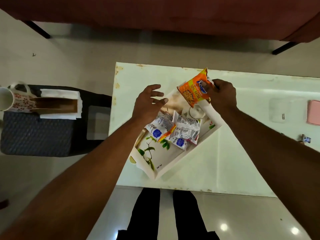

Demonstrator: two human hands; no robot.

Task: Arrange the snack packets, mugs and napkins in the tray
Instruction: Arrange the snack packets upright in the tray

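— Several snack packets [186, 127] in the tray [190, 150] already. Step now?
— Placing orange packet [194, 90]: pinched by right grip [223, 96] over tray's far end, left grip [147, 104] spread. Next, lower and release flat.

The right hand [222, 97] grips an orange snack packet [194, 89] above the white tray [174, 168], where other packets [174, 129] lie; the left hand [149, 103] hovers spread beside it.
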